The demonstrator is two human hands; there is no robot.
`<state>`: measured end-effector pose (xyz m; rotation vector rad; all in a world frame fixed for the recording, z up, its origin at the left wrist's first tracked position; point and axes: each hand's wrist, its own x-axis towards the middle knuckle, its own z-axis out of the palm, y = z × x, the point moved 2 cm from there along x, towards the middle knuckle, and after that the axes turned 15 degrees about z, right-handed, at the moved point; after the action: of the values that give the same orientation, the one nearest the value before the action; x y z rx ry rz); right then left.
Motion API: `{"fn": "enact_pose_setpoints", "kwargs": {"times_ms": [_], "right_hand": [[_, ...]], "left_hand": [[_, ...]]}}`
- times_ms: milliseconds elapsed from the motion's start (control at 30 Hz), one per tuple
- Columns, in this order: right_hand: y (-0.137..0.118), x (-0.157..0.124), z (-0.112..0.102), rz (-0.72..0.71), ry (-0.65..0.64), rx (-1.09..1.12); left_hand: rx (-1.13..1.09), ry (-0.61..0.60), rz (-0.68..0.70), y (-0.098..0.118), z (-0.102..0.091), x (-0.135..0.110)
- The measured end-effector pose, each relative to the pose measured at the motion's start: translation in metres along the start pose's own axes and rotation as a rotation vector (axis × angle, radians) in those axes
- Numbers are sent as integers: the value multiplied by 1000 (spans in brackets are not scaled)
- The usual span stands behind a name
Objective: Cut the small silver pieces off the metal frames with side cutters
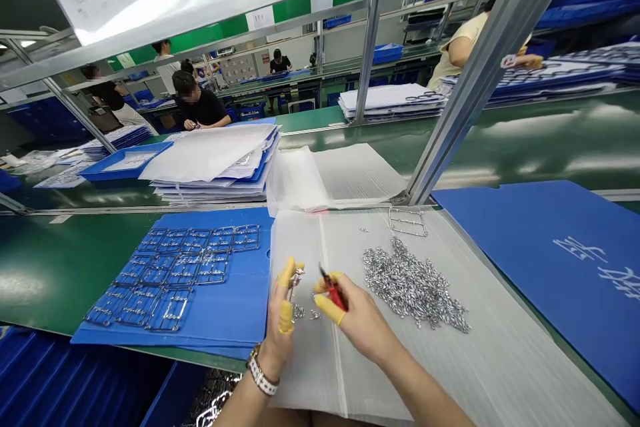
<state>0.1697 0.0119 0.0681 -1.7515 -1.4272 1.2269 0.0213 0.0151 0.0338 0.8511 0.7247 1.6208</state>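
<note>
My left hand (281, 320), with yellow finger cots, is closed on a small shiny chrome piece (296, 278) whose exact kind I cannot make out. In my right hand (353, 313), also with yellow finger cots, are red-handled nippers (335, 292), their dark tip pointing up and left. The two hands are apart, over a white foam sheet (320, 380). A few loose chrome parts (315, 314) lie between them. To the right is a large heap of small chrome parts (413, 287).
Several chrome frames with parts (173, 267) lie on a blue board (225, 320) at left. One frame (408, 221) lies behind the heap. A blue sheet (540, 247) is at right. Stacked sheets (215, 160) and a metal post (465, 93) stand beyond. Co-workers sit farther back.
</note>
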Motion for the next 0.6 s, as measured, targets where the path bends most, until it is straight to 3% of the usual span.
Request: {"fn": "enact_pose_setpoints", "kwargs": {"times_ms": [100, 233, 300, 367, 467, 600], "right_hand": [[5, 12, 9, 97, -84, 424], [4, 21, 20, 90, -112, 594], [4, 20, 19, 20, -44, 549], [4, 16, 19, -79, 60, 416], [4, 6, 29, -321, 141, 75], [5, -9, 59, -726, 85, -387]], "left_hand": [[67, -175, 107, 6, 8, -3], [185, -351, 226, 14, 12, -3], [225, -313, 286, 18, 7, -2], [211, -176, 281, 18, -1, 0], [22, 51, 41, 9, -13, 5], [-325, 121, -350, -7, -17, 14]]}}
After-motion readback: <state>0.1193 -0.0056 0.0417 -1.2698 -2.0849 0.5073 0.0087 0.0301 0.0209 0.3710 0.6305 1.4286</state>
